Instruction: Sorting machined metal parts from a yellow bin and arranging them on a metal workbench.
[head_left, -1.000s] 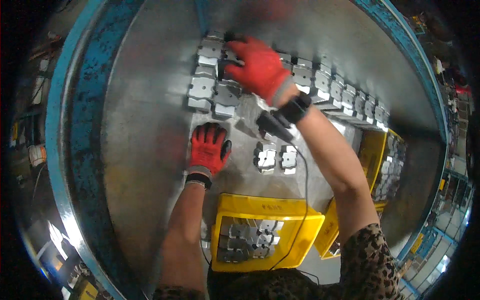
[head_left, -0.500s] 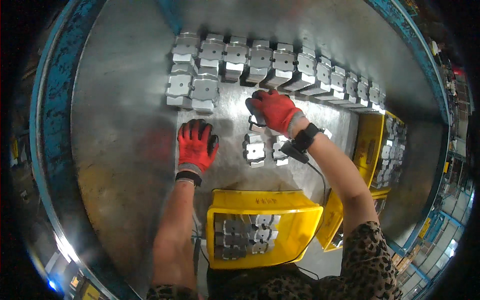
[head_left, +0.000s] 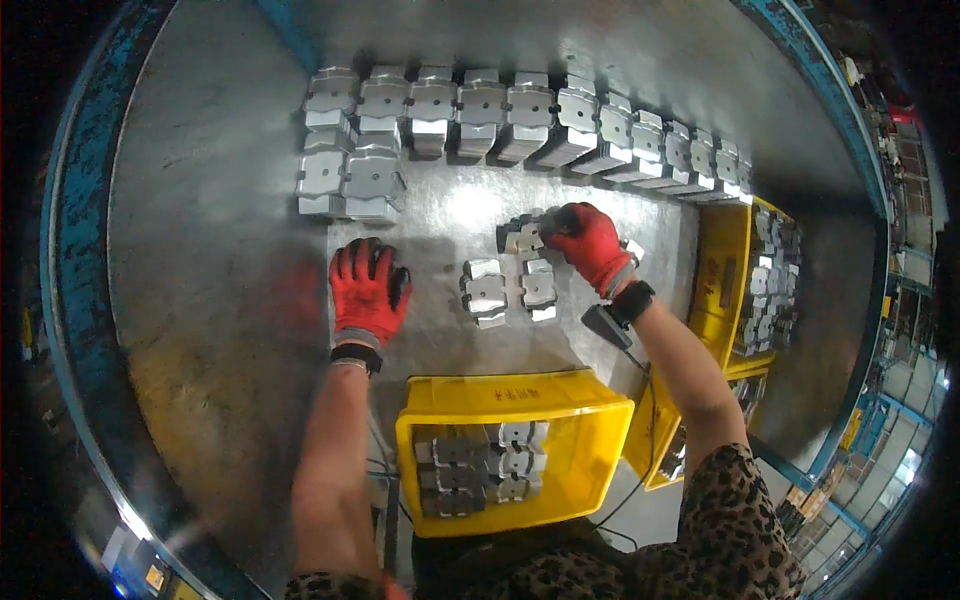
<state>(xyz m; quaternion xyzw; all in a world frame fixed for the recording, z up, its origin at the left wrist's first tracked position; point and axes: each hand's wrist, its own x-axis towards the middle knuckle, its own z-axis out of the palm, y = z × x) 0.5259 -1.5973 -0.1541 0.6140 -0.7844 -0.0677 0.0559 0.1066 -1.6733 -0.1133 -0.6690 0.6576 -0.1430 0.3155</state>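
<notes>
My left hand [head_left: 369,292], in a red glove with black fingertips, lies palm down on the metal tabletop with fingers stretched and nothing in it. My right hand [head_left: 592,247], gloved alike, has its fingers curled round the right end of a small pile of silver metal plates [head_left: 521,236]; the fingertips are partly hidden. Just nearer to me stand two short stacks of notched plates, a left stack [head_left: 486,292] and a right stack [head_left: 538,288]. Another bright metal piece [head_left: 632,252] shows partly behind the right wrist.
Along the back runs a row of stacked plates [head_left: 482,104], with two more stacks [head_left: 372,178] before its left end. A yellow bin [head_left: 590,490] with plates stands close to me. At the right is another filled yellow bin [head_left: 715,280]. A cable [head_left: 652,420] hangs near my right forearm.
My right hand has moved right across the small pile, uncovering more of its plates. My left hand stays flat on the tabletop. The whole view has shifted slightly.
</notes>
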